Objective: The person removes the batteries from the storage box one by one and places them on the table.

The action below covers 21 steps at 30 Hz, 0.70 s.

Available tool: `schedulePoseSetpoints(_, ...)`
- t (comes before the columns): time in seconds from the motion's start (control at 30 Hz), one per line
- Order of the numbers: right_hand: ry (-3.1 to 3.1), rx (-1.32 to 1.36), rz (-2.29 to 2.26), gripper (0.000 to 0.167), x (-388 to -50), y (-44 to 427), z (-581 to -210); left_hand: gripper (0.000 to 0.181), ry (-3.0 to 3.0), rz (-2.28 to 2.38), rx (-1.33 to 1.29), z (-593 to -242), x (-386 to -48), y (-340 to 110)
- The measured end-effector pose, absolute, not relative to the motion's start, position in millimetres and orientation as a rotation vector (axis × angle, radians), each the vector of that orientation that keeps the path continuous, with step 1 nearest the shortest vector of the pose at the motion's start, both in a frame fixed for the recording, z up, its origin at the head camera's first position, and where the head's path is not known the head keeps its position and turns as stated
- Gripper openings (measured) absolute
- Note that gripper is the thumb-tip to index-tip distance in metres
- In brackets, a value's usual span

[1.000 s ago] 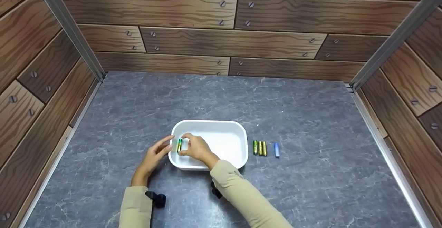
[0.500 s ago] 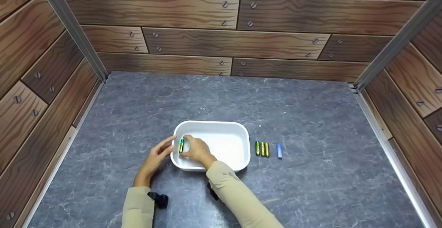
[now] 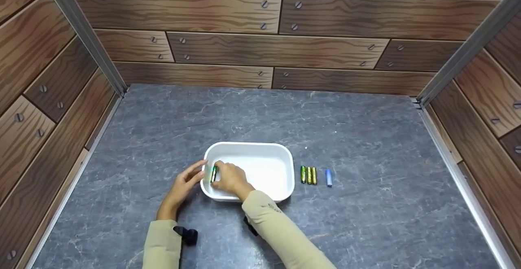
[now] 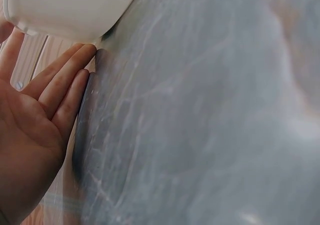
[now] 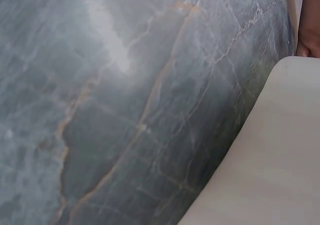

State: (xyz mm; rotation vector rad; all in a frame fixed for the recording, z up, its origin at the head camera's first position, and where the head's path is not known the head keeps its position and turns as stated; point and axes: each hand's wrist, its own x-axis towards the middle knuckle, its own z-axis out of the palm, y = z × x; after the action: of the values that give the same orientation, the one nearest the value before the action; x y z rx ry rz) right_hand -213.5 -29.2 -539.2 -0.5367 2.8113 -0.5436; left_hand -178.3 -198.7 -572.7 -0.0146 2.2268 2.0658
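A white rectangular tray (image 3: 260, 197) stands on the table before me. My right hand (image 3: 232, 178) reaches into its left end, thumb and index finger pinching a green-and-gold battery (image 3: 213, 174) by its two ends, close to the left wall. My left hand (image 3: 182, 185) rests against the outside of the tray's left side, fingers fairly straight. In the left wrist view, the left hand (image 4: 37, 117) has its fingertips at the lower part of the tray (image 4: 70, 7). The right wrist view shows mostly tabletop and the tray's outer wall (image 5: 270, 150).
Right of the tray lie a green battery (image 3: 303, 174) and two gold batteries (image 3: 311, 176) side by side. A blue battery-sized cylinder (image 3: 329, 178) lies a little farther right. Wood-patterned walls (image 3: 228, 49) enclose the grey marbled table (image 3: 366, 138) at the back and sides.
The right hand has sunk slightly lower in the tray with the battery, its fingers closer about the ends. The left hand keeps its place; the whole view shifted slightly at first.
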Motion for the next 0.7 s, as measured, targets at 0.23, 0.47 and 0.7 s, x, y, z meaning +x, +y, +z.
schedulePoseSetpoints(0.23,2.828,-0.538,-0.543,0.053,-215,-26,-536,0.042,2.215,2.096,0.014,-574,-179,-198)
schedulePoseSetpoints(0.47,2.811,-0.568,-0.559,0.053,-216,-19,-534,0.042,2.200,2.104,0.019,-576,-180,-198)
schedulePoseSetpoints(0.7,2.792,-0.612,-0.592,0.056,-218,-7,-524,0.044,2.197,2.068,0.023,-573,-178,-199)
